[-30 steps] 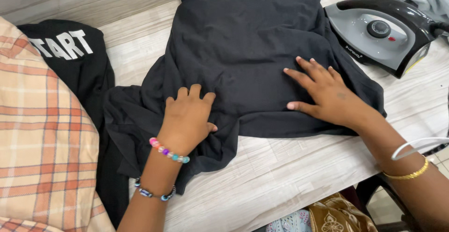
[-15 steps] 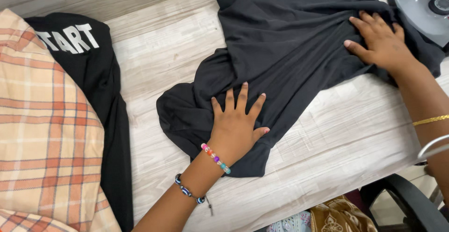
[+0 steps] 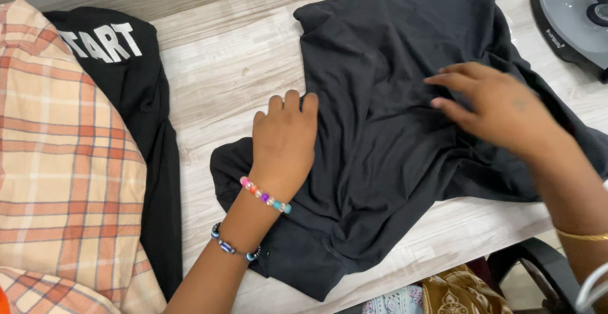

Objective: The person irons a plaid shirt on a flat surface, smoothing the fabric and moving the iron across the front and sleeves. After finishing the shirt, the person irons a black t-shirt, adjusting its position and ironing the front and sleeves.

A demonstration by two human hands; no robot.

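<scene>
Black cloth, a soft shirt-like thing (image 3: pixel 392 143), lies rumpled on the pale wood-look table (image 3: pixel 221 73), w/ lots of little folds & one corner hanging near the table's front edge. All places below go from that black cloth. Left hand (image 3: pixel 285 140) lies flat on the cloth's left edge, palm down, fingers close together & tips just over the edge, touching the table. That wrist has a bead band (image 3: pixel 265 195) in many colours & a dark bead band (image 3: pixel 233 249) lower on the arm. Right hand (image 3: pixel 497 108) is over the cloth's right part, fingers loosely spread & a bit bent, pointing left; can't tell if the tips press the cloth or sit just above it, & it grips nothing. A gold bangle (image 3: pixel 582 236) sits on that arm. Up & right of the cloth stands a grey & black iron (image 3: pixel 570 19), near the cloth, partly cut off by the pic edge. Left of the cloth, w/ bare table between, lies another black top w/ white letters (image 3: pixel 120 79), & further left an orange & cream check cloth (image 3: pixel 63 174) partly covers it. Below the cloth, past the table edge, a black chair part (image 3: pixel 538 263) & some patterned cloth (image 3: pixel 443 295) show.
</scene>
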